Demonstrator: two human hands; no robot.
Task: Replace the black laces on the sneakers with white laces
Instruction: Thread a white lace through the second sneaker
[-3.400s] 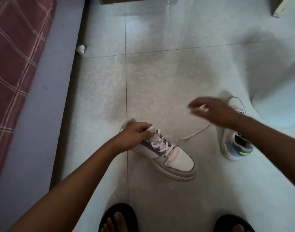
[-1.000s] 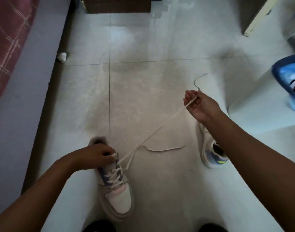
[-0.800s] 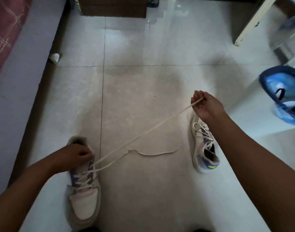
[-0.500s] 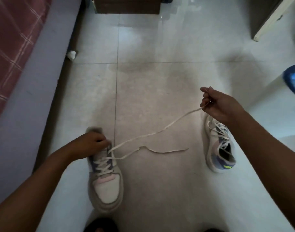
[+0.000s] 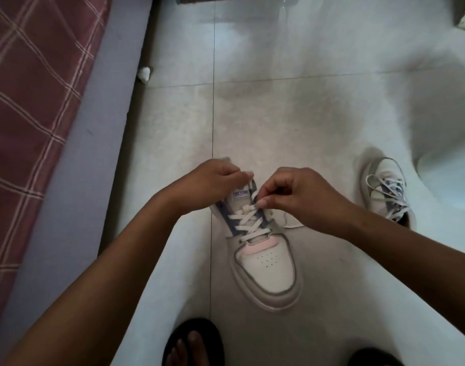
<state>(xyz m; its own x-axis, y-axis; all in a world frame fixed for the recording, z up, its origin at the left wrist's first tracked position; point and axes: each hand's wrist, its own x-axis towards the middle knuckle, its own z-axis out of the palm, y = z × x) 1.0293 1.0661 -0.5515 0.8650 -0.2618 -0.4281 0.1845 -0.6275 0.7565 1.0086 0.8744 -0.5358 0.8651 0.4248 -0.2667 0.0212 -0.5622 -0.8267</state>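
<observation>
- Sandal: on the floor, nearest the camera, below both hands.
- Sneaker: toe toward the camera, collar under both hands.
- Left hand: fingers curled, gripping the sneaker's collar.
- Right hand: fingertips pinching the white lace at the top eyelets.
- Second sneaker: beyond and right of the right hand, apart from it.

Hidden and cut-off parts around the sneaker

The left hand covers the collar and heel of the near sneaker; the right hand hides where the white lace ends. The right forearm cuts off the second sneaker at its heel. Two dark sandals run off the bottom edge. The tongue label is unreadable.
</observation>
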